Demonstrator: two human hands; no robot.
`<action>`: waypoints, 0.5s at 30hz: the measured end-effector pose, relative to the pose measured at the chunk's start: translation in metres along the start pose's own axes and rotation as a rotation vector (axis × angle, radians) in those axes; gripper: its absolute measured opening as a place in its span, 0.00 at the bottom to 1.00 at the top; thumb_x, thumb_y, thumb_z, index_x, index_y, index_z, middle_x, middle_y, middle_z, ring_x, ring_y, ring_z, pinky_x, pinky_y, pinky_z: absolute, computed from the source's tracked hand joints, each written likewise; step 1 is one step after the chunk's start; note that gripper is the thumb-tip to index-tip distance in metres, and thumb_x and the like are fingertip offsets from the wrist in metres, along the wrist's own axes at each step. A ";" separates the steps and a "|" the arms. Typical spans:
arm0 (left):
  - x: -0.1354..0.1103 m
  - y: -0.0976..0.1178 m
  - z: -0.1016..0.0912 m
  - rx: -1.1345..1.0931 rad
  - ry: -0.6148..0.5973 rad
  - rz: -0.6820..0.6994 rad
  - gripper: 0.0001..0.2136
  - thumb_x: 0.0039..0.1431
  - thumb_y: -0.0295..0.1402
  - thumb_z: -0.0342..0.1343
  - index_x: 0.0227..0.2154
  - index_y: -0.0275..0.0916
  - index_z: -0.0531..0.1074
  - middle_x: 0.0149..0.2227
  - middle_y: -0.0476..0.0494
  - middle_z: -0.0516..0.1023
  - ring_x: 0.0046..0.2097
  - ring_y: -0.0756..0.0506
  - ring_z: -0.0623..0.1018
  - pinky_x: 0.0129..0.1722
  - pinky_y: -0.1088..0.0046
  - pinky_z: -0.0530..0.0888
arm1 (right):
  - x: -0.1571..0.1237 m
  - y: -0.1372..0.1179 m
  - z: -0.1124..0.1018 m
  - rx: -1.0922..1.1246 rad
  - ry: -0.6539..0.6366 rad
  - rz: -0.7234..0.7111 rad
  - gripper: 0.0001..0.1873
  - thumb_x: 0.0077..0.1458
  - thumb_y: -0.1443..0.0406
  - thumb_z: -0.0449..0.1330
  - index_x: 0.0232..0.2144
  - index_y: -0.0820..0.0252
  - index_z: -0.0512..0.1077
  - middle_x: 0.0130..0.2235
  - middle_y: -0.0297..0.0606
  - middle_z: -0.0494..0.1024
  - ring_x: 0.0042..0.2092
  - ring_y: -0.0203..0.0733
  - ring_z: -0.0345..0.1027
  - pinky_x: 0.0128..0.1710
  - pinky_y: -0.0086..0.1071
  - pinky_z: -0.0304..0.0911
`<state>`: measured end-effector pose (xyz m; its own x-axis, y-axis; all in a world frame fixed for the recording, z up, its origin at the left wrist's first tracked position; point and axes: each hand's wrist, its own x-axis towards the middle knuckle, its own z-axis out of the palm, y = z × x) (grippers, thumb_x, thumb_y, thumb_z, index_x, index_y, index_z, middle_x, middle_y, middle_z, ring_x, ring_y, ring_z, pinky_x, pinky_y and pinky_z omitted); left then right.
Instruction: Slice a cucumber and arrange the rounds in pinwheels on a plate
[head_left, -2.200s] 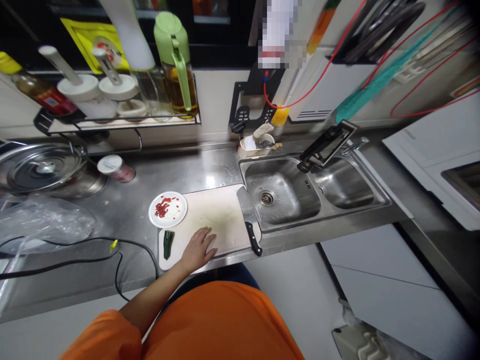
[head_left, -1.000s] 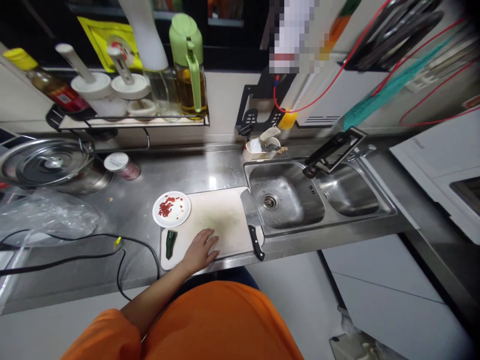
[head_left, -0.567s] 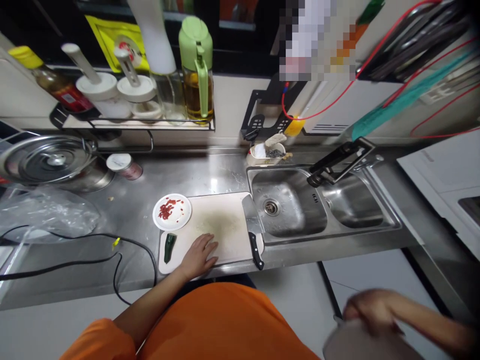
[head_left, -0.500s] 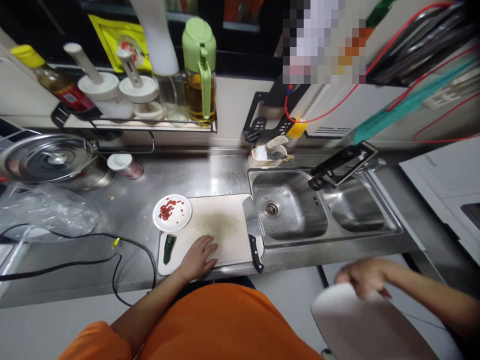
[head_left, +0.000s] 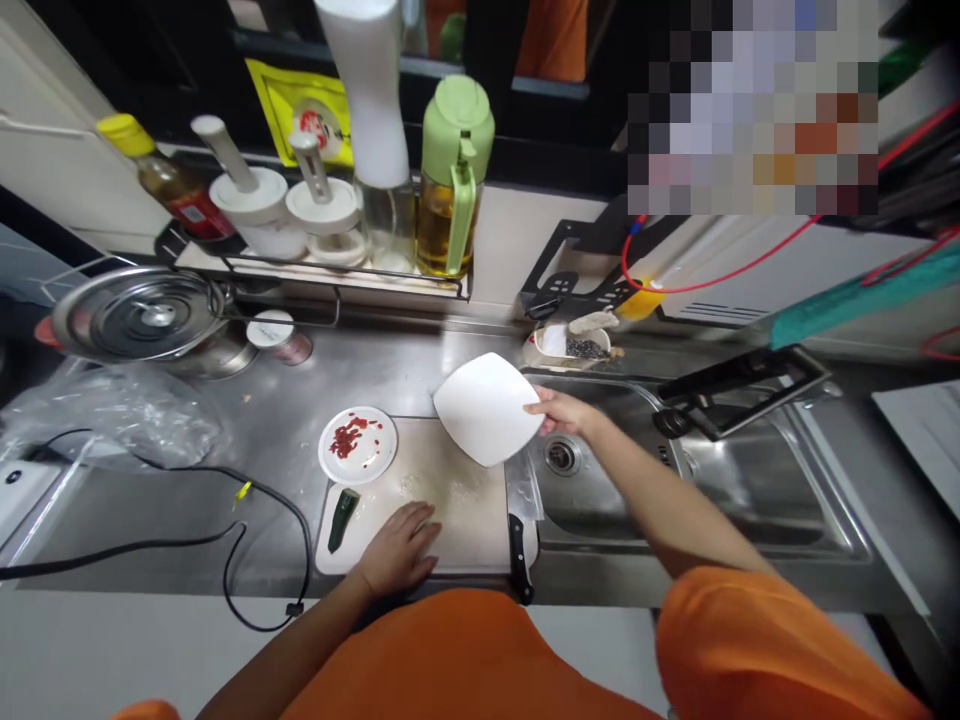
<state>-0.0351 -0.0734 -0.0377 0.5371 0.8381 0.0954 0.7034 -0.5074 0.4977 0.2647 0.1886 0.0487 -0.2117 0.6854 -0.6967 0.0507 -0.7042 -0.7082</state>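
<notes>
My right hand (head_left: 564,411) grips the right edge of a white, square plate (head_left: 486,408) with rounded corners. The plate is over the far right part of the cutting board (head_left: 472,520). My left hand (head_left: 401,548) lies on the board's near edge, fingers outstretched and holding nothing. A piece of dark green cucumber (head_left: 343,519) rests on the board's left side. On the board's far left corner sits a round white plate (head_left: 381,463) with chopped red bits. A kitchen knife (head_left: 519,560) with a black handle lies along the right side, its blade partly covered by the square plate.
A double steel sink (head_left: 600,500) is to the right, beneath my right forearm, with a black faucet (head_left: 739,390). A rack at the back holds an oil bottle (head_left: 454,180) and seasoning jars (head_left: 259,210). Leftward are a lidded pot (head_left: 150,318), a plastic bag (head_left: 112,415) and a black cable (head_left: 300,520).
My right hand has brought the white square plate from low on the right, beside the counter, up over the cutting board. My left hand stays on the board. The camera view has shifted.
</notes>
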 end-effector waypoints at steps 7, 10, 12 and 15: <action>0.003 0.002 -0.001 -0.002 -0.009 -0.004 0.20 0.53 0.37 0.54 0.50 0.39 0.68 0.56 0.35 0.65 0.59 0.36 0.63 0.57 0.52 0.64 | 0.044 0.053 0.066 0.250 -0.002 -0.038 0.18 0.46 0.73 0.61 0.40 0.57 0.63 0.24 0.27 0.73 0.17 0.30 0.63 0.15 0.24 0.65; 0.003 0.002 -0.001 -0.002 -0.015 -0.009 0.20 0.54 0.38 0.54 0.50 0.39 0.68 0.56 0.35 0.65 0.59 0.36 0.63 0.57 0.52 0.64 | 0.051 0.062 0.075 0.283 0.042 -0.060 0.20 0.48 0.73 0.59 0.43 0.55 0.62 0.25 0.27 0.73 0.18 0.31 0.64 0.16 0.25 0.67; 0.002 0.002 -0.001 -0.004 -0.020 -0.009 0.20 0.54 0.38 0.54 0.50 0.39 0.67 0.56 0.35 0.65 0.59 0.36 0.63 0.57 0.52 0.64 | 0.055 0.065 0.077 0.298 0.079 -0.068 0.21 0.48 0.73 0.59 0.45 0.54 0.61 0.25 0.26 0.73 0.18 0.30 0.63 0.17 0.24 0.67; 0.003 0.002 -0.001 -0.005 -0.024 -0.006 0.20 0.54 0.38 0.54 0.50 0.39 0.67 0.56 0.35 0.65 0.59 0.36 0.62 0.57 0.52 0.64 | 0.059 0.066 0.077 0.303 0.124 -0.068 0.22 0.49 0.73 0.59 0.46 0.53 0.61 0.26 0.26 0.73 0.18 0.29 0.63 0.17 0.24 0.67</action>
<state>-0.0330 -0.0717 -0.0357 0.5441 0.8360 0.0714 0.7044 -0.5014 0.5024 0.1801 0.1681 -0.0308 -0.0835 0.7368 -0.6709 -0.2560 -0.6666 -0.7001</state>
